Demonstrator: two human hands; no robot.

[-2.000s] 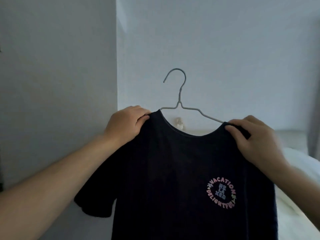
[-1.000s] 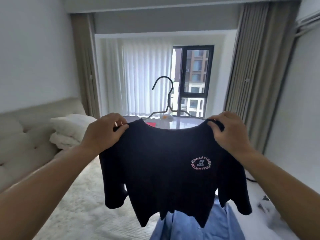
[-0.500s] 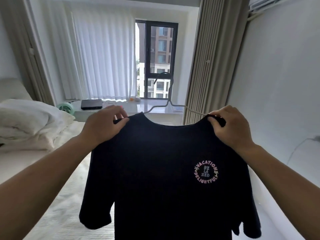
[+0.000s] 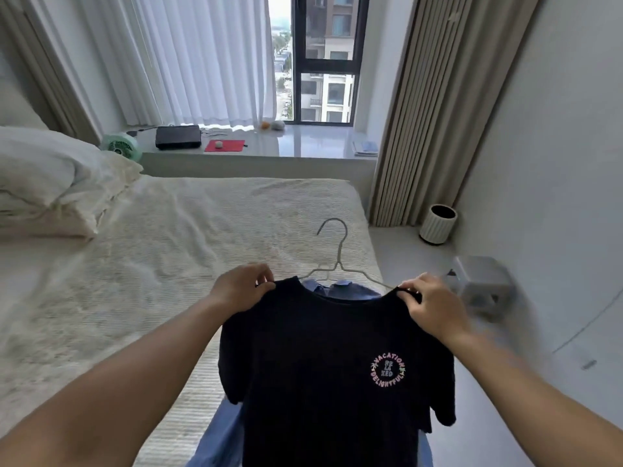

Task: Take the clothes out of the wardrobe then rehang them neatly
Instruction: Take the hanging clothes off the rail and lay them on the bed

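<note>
Black shirt [image 4: 323,365] hangs on a thin wire hanger [image 4: 337,261], and the left hand [image 4: 241,288] and right hand [image 4: 429,305] each pinch one shoulder of it. It is held up over a blue shirt [image 4: 340,287] at the bed's [image 4: 168,247] edge. By the wall stands a white bin [image 4: 437,224]; I cannot see inside it.

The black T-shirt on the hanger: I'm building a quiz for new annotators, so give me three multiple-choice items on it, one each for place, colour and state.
1. The black T-shirt is held above:
A the windowsill
B a blue garment on the bed
C the pillows

2. The hanger is:
A pale grey
B red
C black

3. The left hand and right hand:
A both hang open
B only the left grips
C both pinch the shirt's shoulders

Key: B, the blue garment shows behind the collar, at the edge of the bed; A, the wire looks light; C, fingers curl on both shoulders.
</note>
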